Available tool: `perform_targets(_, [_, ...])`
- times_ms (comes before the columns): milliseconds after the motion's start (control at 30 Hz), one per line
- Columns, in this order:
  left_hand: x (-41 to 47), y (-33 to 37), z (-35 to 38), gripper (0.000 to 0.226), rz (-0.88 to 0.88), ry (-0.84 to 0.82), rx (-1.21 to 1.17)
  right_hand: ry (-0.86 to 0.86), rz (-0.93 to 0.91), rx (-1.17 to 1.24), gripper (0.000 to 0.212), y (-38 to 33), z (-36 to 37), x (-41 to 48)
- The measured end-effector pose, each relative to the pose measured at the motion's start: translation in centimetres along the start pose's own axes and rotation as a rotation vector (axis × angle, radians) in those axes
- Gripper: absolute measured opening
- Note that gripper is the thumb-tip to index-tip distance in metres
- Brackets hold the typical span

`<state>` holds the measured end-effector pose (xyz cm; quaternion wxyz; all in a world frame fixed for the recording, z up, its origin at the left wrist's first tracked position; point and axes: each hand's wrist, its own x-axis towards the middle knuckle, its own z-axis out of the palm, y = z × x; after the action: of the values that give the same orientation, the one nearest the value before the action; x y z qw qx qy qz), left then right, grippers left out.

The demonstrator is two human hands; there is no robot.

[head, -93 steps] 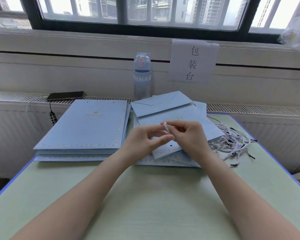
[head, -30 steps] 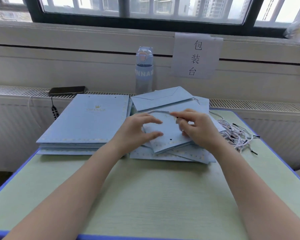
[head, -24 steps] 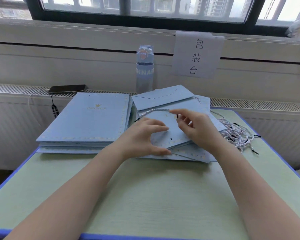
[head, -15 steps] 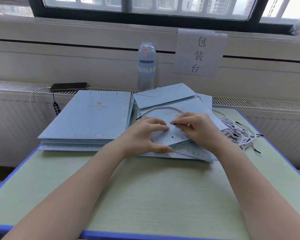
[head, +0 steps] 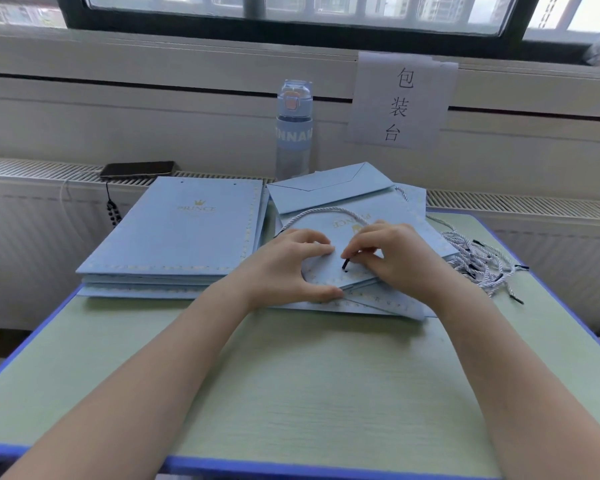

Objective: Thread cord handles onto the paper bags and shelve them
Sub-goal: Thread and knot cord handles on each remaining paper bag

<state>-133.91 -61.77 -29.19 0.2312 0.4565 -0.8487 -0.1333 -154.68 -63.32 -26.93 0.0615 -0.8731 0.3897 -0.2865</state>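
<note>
Our right hand (head: 395,258) pinched the black tip of the cord (head: 326,212) just above the paper bag (head: 388,209). Our left hand (head: 284,268) gripped the bag's near corner, fingers curled. It lay by the table's (head: 291,393) far edge, right of middle.

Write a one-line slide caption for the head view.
Right hand pinches the black-tipped end of a white twisted cord against a flat light-blue paper bag held by the left hand.

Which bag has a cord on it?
The top bag of the right pile: a white cord loops across it. The left stack shows only bare holes.
</note>
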Motion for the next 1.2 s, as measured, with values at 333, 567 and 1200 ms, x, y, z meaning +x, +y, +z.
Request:
perform_targets(333, [0.0, 0.5, -0.6, 0.046, 0.024, 0.109, -0.086, 0.09, -0.094, -0.029, 0.014, 0.0, 0.6, 0.3])
perform_targets(567, [0.2, 0.3, -0.4, 0.05, 0.111, 0.195, -0.113, 0.118, -0.11, -0.03, 0.016, 0.1, 0.4, 0.3])
perform_targets(1200, [0.2, 0.6, -0.1, 0.022, 0.141, 0.357, -0.172, -0.154, 0.281, 0.094, 0.029, -2.1, -1.8, -0.3])
